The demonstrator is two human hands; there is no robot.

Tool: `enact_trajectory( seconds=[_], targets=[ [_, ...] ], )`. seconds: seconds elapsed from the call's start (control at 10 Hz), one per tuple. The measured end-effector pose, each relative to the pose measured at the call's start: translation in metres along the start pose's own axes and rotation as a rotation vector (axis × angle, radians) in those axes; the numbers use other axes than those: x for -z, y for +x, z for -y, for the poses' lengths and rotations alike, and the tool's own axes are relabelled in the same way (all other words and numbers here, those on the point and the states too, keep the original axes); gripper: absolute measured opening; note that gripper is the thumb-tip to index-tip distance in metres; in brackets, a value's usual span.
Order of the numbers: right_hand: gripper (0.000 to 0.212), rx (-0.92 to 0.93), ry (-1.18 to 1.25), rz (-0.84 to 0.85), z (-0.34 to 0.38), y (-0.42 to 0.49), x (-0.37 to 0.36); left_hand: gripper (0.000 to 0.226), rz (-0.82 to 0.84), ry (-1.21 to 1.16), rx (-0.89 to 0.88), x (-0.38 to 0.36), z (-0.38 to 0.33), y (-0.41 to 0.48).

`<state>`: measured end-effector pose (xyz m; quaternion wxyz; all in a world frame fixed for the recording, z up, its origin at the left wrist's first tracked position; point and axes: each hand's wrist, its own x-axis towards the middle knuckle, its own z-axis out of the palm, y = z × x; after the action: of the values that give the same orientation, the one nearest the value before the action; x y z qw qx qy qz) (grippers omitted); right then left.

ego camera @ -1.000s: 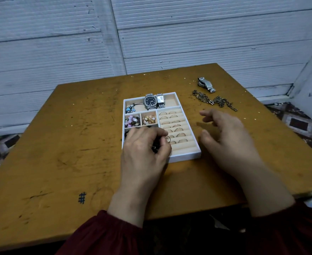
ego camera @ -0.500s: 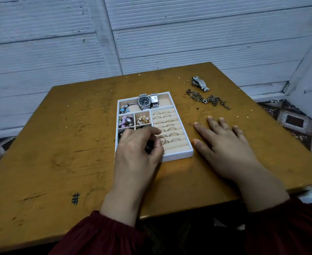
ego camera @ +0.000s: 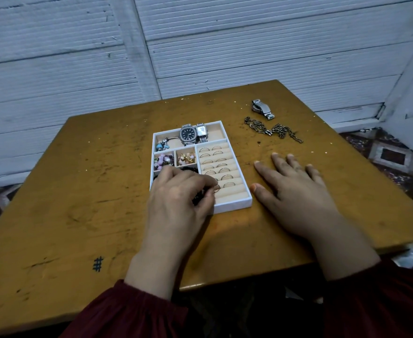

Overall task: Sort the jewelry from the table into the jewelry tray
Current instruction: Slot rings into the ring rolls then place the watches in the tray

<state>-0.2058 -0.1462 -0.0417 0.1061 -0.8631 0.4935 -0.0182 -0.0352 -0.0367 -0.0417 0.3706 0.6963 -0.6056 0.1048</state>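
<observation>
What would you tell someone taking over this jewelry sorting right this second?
Left hand: over the tray's near-left part, seems to pinch a small ring beside the ring slots.
Right hand: open, flat on the table.
Done: two watches, rings and beads sit in the tray.
Left: silver watch and chain lie on the table, far right.

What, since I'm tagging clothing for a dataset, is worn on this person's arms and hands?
Dark red long sleeves: the left sleeve and right sleeve are gathered in soft folds at the cuff. The left hand and right hand are bare, no gloves, no wristwatch or bracelet showing.
</observation>
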Motion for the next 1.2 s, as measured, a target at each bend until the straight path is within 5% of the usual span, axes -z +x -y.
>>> enact_trajectory(
  seconds=[1.2],
  targets=[
    [0.058,-0.005,0.023,0.005,0.0012,-0.0014,0.0024,0.036,0.183,0.009,0.033,0.0048,-0.005,-0.0013]
  ],
)
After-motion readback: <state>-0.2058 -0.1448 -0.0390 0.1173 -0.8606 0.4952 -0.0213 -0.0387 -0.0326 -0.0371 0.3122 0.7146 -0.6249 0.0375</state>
